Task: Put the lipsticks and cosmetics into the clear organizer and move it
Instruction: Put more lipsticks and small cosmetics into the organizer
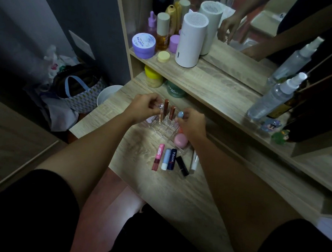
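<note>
Mid-counter toward the left edge sits the organizer, light, rigid, slick acrylic, likely best lifted by its side walls; left hand fingers pinch a clear-capped tube, right hand fingers hold a blue-capped one, five sticks lying loose nearby.

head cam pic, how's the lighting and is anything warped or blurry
Head view: dim overall, brightest on the tabletop around the clear organizer; the corners go nearly black; wide-angle bending curves the shelf edges; the spray bottle at right looks soft.
</note>
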